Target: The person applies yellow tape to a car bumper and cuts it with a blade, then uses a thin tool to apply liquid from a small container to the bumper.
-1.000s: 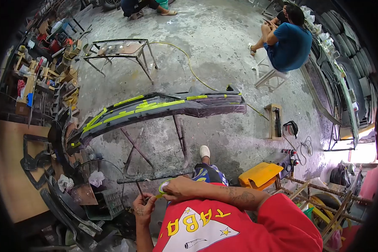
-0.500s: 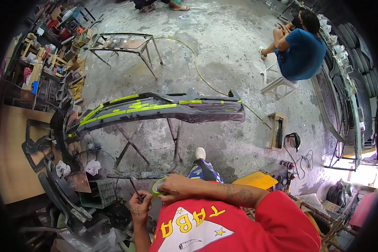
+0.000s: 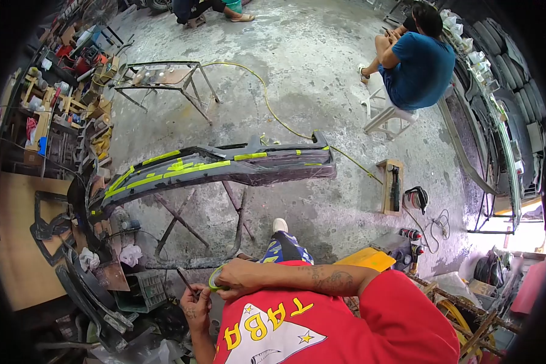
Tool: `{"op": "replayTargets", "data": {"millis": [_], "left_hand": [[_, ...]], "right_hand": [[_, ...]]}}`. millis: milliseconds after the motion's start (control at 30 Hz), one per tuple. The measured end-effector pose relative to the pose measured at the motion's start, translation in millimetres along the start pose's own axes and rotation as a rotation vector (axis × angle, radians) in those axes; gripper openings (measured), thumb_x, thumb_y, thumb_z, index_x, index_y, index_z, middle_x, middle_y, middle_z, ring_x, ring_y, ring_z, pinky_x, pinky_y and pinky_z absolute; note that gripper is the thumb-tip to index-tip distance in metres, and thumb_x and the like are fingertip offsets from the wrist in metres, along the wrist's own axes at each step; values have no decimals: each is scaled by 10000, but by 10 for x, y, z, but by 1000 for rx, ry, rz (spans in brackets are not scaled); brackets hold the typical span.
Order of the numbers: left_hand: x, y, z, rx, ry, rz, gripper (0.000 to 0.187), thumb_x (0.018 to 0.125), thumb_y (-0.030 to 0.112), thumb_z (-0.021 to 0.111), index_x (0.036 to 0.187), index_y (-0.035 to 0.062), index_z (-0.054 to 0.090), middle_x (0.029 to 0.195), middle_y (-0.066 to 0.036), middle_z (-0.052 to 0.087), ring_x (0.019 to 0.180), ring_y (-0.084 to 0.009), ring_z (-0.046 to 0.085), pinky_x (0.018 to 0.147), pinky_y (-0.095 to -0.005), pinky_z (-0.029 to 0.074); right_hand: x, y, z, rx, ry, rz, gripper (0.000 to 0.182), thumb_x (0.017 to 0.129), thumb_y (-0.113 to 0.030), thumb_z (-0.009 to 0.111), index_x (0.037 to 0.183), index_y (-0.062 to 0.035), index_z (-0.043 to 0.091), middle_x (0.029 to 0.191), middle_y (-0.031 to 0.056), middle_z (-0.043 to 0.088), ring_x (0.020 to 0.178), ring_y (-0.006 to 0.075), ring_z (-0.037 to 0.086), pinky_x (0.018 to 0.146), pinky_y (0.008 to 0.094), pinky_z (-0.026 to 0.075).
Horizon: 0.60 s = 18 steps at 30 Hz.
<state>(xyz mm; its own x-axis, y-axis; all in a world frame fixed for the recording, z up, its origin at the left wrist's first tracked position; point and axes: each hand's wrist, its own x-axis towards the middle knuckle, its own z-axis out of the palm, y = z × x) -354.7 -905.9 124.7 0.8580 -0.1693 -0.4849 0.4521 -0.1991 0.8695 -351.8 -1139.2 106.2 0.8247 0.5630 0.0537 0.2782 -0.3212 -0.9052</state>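
Note:
My left hand (image 3: 196,304), low at the left of my body, is closed around a slim dark tool (image 3: 184,278), which points up and to the left. Whether it is a knife cannot be made out. Close to its right, my right hand (image 3: 239,276) grips a roll of yellow-green masking tape (image 3: 215,277), with the forearm lying across my red shirt. Ahead of me a dark grey car bumper (image 3: 200,170) rests on a metal stand (image 3: 239,224). Strips of the same yellow-green tape run along its face.
A low metal frame table (image 3: 164,71) stands beyond the bumper. A person in a blue shirt (image 3: 421,70) sits on a white stool (image 3: 385,115). A yellow hose (image 3: 267,97) crosses the floor. Cluttered shelves (image 3: 60,103) line the left, and a wooden box (image 3: 392,187) sits at right.
The view has shifted, so the bumper and stand appear further left. The dark tool leans more to the left. Both hands keep their hold.

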Motion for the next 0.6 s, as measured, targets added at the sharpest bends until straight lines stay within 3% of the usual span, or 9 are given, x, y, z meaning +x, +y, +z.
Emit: {"op": "replayTargets", "data": {"millis": [600], "left_hand": [[84, -96, 199, -96, -30, -9, 229, 883, 199, 751, 957, 48, 596, 685, 24, 565, 489, -51, 461, 442, -195, 313]], "right_hand": [[-89, 41, -95, 3, 52, 31, 355, 822, -346, 577, 725, -10, 643, 665, 243, 617, 607, 444, 609, 578, 504, 504]]}}
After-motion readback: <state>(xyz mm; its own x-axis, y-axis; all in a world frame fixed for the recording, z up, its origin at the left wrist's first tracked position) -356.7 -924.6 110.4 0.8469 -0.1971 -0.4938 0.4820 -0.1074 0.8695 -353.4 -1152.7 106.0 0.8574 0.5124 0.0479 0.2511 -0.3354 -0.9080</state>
